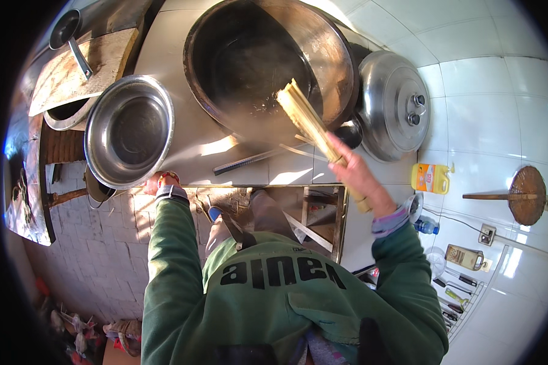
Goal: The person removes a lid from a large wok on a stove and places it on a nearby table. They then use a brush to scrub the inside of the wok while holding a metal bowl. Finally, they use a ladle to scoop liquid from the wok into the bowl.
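My right hand (358, 171) grips a bamboo pot-scrubbing brush (307, 116), its split bristles pointing over the near rim of a large built-in wok (255, 68). The wok is dark inside, with a little wetness and haze at the bottom. A few loose bristles splay from the brush's side. At the counter's near left edge, my left hand (154, 182) is beside the lower rim of a wide stainless steel basin (134, 130). The basin hides part of its fingers, so I cannot tell whether they hold the rim. No contents show in the basin.
A domed metal lid (390, 105) leans right of the wok, near a dark ladle (348, 133). A dark narrow strip (244, 163) lies on the tiled counter (283, 171). A yellow pump bottle (430, 178) stands right; a saucepan (66, 29) rests on a board (91, 64) left.
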Demonstrator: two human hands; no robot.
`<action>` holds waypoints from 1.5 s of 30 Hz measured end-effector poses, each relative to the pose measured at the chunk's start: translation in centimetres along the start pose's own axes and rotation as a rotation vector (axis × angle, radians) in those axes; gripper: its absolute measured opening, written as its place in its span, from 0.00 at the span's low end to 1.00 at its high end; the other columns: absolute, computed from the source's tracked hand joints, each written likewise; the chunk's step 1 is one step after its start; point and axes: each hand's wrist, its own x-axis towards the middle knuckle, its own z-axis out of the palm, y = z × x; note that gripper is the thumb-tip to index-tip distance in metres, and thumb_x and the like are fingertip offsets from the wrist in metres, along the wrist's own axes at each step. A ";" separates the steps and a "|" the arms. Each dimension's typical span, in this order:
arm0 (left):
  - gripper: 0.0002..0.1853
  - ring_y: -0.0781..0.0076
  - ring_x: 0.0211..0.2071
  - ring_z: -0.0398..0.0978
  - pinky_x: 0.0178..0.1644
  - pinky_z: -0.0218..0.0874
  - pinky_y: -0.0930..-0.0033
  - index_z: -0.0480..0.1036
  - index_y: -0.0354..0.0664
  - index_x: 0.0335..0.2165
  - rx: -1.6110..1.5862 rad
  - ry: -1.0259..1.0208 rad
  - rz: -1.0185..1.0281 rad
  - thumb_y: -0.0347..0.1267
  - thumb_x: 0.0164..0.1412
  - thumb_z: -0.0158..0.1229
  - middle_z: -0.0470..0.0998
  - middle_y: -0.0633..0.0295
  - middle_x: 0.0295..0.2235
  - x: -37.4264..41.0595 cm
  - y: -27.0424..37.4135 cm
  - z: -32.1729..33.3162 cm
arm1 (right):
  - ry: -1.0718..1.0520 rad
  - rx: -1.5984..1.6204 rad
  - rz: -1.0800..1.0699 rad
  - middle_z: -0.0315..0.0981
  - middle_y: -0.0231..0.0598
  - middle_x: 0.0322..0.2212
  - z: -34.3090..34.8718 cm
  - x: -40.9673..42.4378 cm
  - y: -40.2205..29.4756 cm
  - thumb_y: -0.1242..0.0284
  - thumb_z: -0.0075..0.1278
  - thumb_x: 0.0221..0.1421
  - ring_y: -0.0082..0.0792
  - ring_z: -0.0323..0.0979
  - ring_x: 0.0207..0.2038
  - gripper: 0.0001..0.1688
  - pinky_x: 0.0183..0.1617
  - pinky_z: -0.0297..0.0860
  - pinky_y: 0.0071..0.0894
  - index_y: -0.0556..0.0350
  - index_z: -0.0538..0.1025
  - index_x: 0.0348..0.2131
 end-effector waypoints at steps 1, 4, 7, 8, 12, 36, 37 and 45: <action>0.16 0.69 0.37 0.67 0.38 0.57 0.76 0.64 0.43 0.38 0.241 0.077 0.077 0.35 0.56 0.33 0.71 0.61 0.34 3.5 -1.9 2.0 | -0.033 -0.053 -0.056 0.70 0.47 0.27 -1.5 2.0 -1.0 0.75 0.45 0.42 0.41 0.69 0.22 0.37 0.31 0.66 0.31 0.35 0.52 0.52; 0.15 0.69 0.36 0.68 0.37 0.57 0.75 0.64 0.42 0.38 -0.269 0.011 -0.027 0.33 0.55 0.34 0.71 0.60 0.34 -3.1 0.3 -0.5 | -0.048 -0.506 -0.046 0.69 0.50 0.26 -6.0 7.8 0.3 0.70 0.44 0.43 0.45 0.69 0.24 0.36 0.32 0.65 0.35 0.36 0.51 0.53; 0.14 0.68 0.36 0.68 0.36 0.58 0.75 0.64 0.41 0.38 -0.759 -0.141 -0.011 0.32 0.54 0.36 0.71 0.59 0.34 -5.7 0.0 -2.2 | 0.057 -0.930 -0.128 0.68 0.53 0.31 -7.6 14.7 0.7 0.69 0.42 0.42 0.47 0.67 0.35 0.34 0.38 0.64 0.40 0.40 0.52 0.52; 0.14 0.68 0.35 0.68 0.36 0.58 0.74 0.64 0.40 0.38 -0.887 -0.178 -0.001 0.32 0.54 0.36 0.71 0.59 0.34 -6.0 -0.7 -2.5 | 0.095 -1.042 -0.141 0.68 0.52 0.32 -7.3 17.5 1.2 0.70 0.41 0.43 0.46 0.67 0.36 0.32 0.39 0.64 0.39 0.42 0.55 0.51; 0.13 0.68 0.34 0.69 0.35 0.59 0.73 0.64 0.39 0.37 -1.109 -0.252 0.029 0.30 0.53 0.39 0.71 0.58 0.34 -6.5 -2.2 -3.1 | -0.018 -1.317 0.116 0.69 0.47 0.34 -6.1 26.5 6.0 0.75 0.41 0.39 0.43 0.67 0.38 0.19 0.41 0.64 0.36 0.52 0.69 0.37; 0.15 0.69 0.27 0.70 0.29 0.64 0.71 0.65 0.34 0.35 -1.364 -0.050 0.082 0.23 0.44 0.52 0.72 0.57 0.29 -12.0 1.4 -9.2 | -0.030 -1.402 -0.058 0.71 0.47 0.29 7.0 40.3 3.6 0.72 0.44 0.43 0.40 0.71 0.33 0.34 0.31 0.69 0.35 0.52 0.52 0.52; 0.14 0.69 0.27 0.70 0.30 0.64 0.71 0.65 0.34 0.36 -1.327 -0.027 0.093 0.24 0.45 0.51 0.72 0.56 0.30 -10.7 -0.1 -7.5 | -0.116 -1.658 -0.229 0.71 0.48 0.29 4.8 41.1 5.4 0.72 0.43 0.44 0.39 0.70 0.35 0.20 0.35 0.68 0.35 0.58 0.67 0.40; 0.13 0.69 0.31 0.70 0.36 0.62 0.70 0.64 0.34 0.37 -1.392 -0.179 0.064 0.27 0.50 0.45 0.71 0.56 0.34 -9.4 -2.5 -5.2 | -0.187 -1.202 0.225 0.64 0.55 0.38 -1.1 32.8 6.7 0.72 0.33 0.45 0.46 0.63 0.44 0.21 0.47 0.59 0.39 0.61 0.64 0.40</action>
